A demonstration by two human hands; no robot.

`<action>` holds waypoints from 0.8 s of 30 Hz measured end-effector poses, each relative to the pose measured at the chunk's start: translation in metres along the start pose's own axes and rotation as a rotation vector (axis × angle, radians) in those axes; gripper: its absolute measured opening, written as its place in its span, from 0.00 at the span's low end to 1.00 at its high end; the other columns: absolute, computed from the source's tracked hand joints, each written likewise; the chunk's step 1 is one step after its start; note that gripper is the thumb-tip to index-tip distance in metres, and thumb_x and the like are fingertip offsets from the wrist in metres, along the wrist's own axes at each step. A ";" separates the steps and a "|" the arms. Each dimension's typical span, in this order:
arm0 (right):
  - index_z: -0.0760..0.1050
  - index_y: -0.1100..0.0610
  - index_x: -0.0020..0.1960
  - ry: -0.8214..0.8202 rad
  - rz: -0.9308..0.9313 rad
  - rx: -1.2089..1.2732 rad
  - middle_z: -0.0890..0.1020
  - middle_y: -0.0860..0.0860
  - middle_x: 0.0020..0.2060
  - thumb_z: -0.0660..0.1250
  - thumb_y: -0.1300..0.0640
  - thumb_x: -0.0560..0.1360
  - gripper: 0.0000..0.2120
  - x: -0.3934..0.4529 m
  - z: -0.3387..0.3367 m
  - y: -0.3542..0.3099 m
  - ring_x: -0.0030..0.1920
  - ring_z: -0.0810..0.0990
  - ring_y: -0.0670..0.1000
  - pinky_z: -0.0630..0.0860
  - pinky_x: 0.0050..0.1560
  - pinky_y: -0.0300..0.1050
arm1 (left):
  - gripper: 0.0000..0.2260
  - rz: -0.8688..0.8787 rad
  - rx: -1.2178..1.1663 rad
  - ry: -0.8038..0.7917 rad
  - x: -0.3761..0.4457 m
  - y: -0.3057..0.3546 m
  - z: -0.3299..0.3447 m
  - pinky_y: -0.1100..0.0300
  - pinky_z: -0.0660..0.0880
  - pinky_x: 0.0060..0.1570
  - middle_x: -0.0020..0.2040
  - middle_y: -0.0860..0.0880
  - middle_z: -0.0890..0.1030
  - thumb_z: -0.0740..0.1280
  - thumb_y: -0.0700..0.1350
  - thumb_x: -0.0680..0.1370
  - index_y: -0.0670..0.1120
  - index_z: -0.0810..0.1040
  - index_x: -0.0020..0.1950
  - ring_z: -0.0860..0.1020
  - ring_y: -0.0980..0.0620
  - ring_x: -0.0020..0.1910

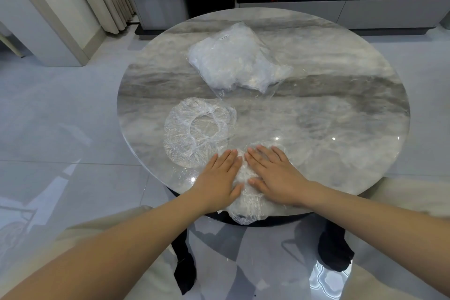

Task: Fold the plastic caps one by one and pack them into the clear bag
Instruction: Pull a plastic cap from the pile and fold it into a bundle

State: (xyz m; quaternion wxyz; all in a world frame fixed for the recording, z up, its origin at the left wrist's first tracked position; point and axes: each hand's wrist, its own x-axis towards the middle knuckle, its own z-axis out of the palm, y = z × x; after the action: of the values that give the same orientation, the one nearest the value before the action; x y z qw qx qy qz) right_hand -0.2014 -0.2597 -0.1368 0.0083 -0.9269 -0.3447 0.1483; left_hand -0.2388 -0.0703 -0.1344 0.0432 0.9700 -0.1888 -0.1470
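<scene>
Grip: left hand (217,177) and right hand (272,173) both flat, fingers straight, pressing the folded cap (246,192) at the counter (341,109) edge
Clear bag (233,58): straight ahead, well apart, nearer neither hand

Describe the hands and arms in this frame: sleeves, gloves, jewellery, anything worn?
Both the left hand and right hand are bare: no gloves, and no rings, watch or bracelet visible. The forearms are uncovered right down to the frame's bottom edge, so no sleeves show. Nails look short and unpainted.
</scene>
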 end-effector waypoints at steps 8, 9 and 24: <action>0.81 0.56 0.55 0.300 -0.209 -0.058 0.82 0.48 0.54 0.64 0.45 0.69 0.20 0.000 -0.007 -0.006 0.58 0.77 0.52 0.59 0.61 0.45 | 0.18 0.046 0.004 0.367 -0.006 0.000 -0.002 0.55 0.75 0.44 0.43 0.49 0.80 0.55 0.50 0.72 0.45 0.83 0.47 0.78 0.48 0.41; 0.81 0.55 0.53 0.313 -0.207 -0.029 0.83 0.47 0.50 0.65 0.49 0.69 0.17 0.001 -0.007 -0.008 0.56 0.77 0.51 0.59 0.59 0.44 | 0.17 0.030 -0.055 0.374 -0.005 0.001 -0.003 0.55 0.73 0.47 0.42 0.50 0.80 0.56 0.49 0.74 0.45 0.83 0.47 0.78 0.49 0.42; 0.71 0.55 0.47 0.268 0.317 0.557 0.73 0.48 0.33 0.65 0.48 0.76 0.10 0.039 -0.020 -0.002 0.41 0.73 0.52 0.63 0.38 0.42 | 0.07 -0.454 -0.684 0.341 0.021 -0.020 -0.024 0.66 0.64 0.30 0.33 0.53 0.74 0.61 0.46 0.80 0.44 0.75 0.48 0.71 0.56 0.32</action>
State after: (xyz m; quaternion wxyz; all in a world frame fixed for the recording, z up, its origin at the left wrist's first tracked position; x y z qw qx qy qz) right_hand -0.1692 -0.2311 -0.1282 0.2828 -0.9423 -0.1388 0.1132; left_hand -0.2061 -0.0592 -0.1204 0.3589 0.9271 0.0981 -0.0445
